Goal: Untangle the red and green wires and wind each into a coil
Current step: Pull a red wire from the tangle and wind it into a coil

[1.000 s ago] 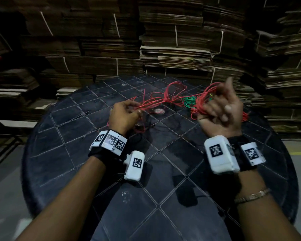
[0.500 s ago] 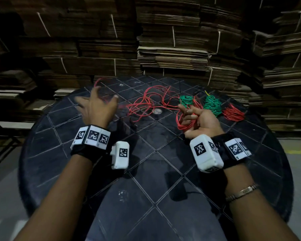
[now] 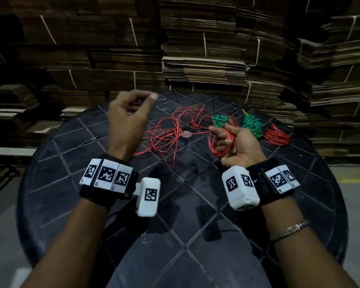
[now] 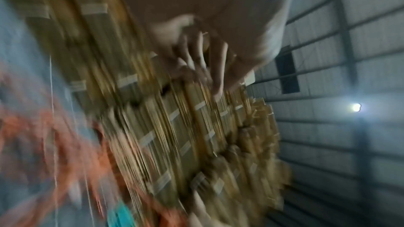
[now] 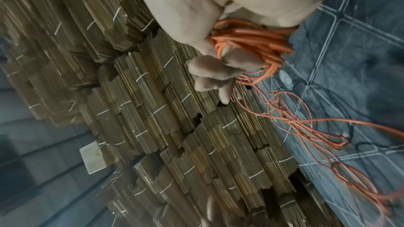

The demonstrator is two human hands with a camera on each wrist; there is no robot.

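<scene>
My right hand (image 3: 221, 135) lies palm up over the round black table (image 3: 175, 235) and grips a partly wound red coil (image 3: 223, 142) looped round its fingers. The right wrist view shows the same red coil (image 5: 251, 40) under the curled fingers (image 5: 218, 72). Loose red wire (image 3: 166, 136) trails left from the coil in tangled loops on the table, and shows as a loose red strand (image 5: 306, 123) in the right wrist view. My left hand (image 3: 133, 109) is raised above the table's far left with its fingers curled, blurred. No wire shows in it.
Behind the right hand lie two wound green coils (image 3: 221, 120) (image 3: 252, 125) and a wound red coil (image 3: 275, 137). Strapped stacks of flat cardboard (image 3: 195, 59) wall in the far side of the table. Grey floor (image 3: 357, 204) shows on both sides.
My left hand has risen from the wire on the table, swung left, then up and back toward the middle. My right hand came down and turned palm up with the red coil.
</scene>
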